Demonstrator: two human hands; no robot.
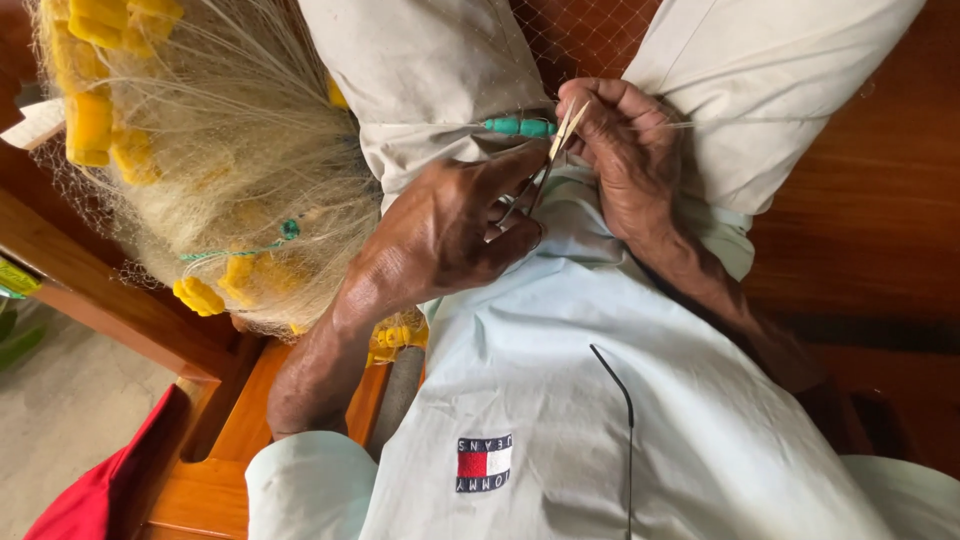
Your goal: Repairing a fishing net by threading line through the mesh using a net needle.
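My left hand (pixel 450 225) is closed in my lap, pinching thin net twine near the fingertips. My right hand (pixel 625 150) sits just right of it, fingers shut on a pale, flat netting needle (pixel 568 130) that points up and left. A green tube-shaped float (pixel 520 127) is threaded on a line that runs across my knee, touching the needle's tip. Fine mesh (pixel 590 40) lies over my light trousers (pixel 430 70). What exactly sits under my left fingers is hidden.
A big heap of pale fishing net (pixel 240 150) with several yellow floats (pixel 90 120) rests at the left on a wooden seat frame (pixel 110 300). A red cloth (pixel 90 490) lies at the bottom left. A black cord (pixel 620 400) hangs down my light shirt.
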